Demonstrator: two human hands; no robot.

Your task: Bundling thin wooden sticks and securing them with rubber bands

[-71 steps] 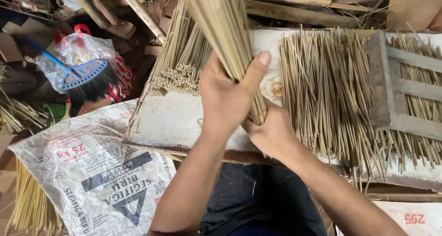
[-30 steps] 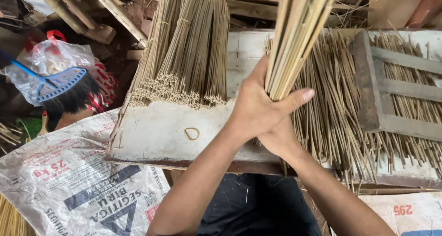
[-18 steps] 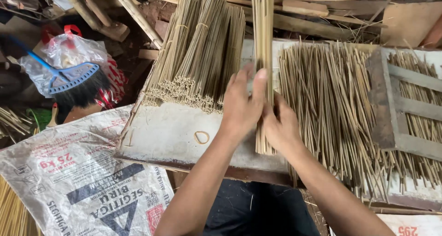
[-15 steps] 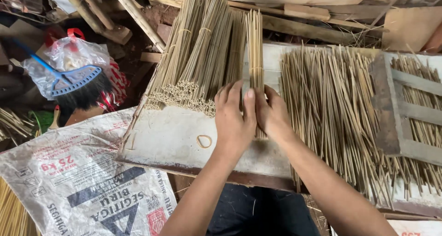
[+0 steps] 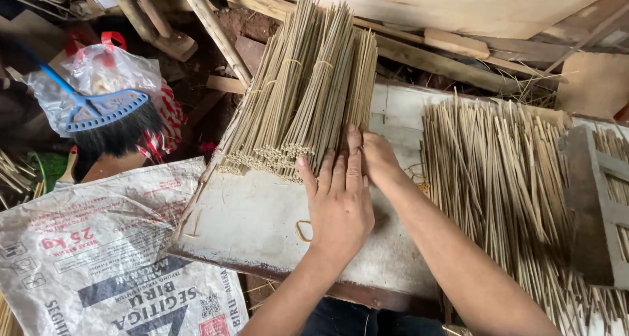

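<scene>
Fingers (image 5: 335,172) of the left hand (image 5: 339,208) are laid flat and slightly spread against the cut ends of the bundled sticks (image 5: 303,93), with nothing gripped. The right hand (image 5: 380,158) is set just beside it at the right edge of the pile; its fingers are largely hidden behind the left hand, so their spread cannot be told, though they seem pressed to the outermost bundle.

The sticks are thin, straight and pale straw-coloured, tied in several bundles by thin bands and stacked side by side in the upper middle of the frame, their near ends lined up on a worn whitish board (image 5: 252,221). A small rubber band (image 5: 303,230) is seen on the board by the left wrist. Loose sticks (image 5: 498,178) are spread across the right of the frame beside a grey wooden frame (image 5: 593,205).

Half a second earlier a narrow bundle was held between both hands at the pile's right edge; it is now joined to the pile, and the hands have been lowered to its ends.
</scene>
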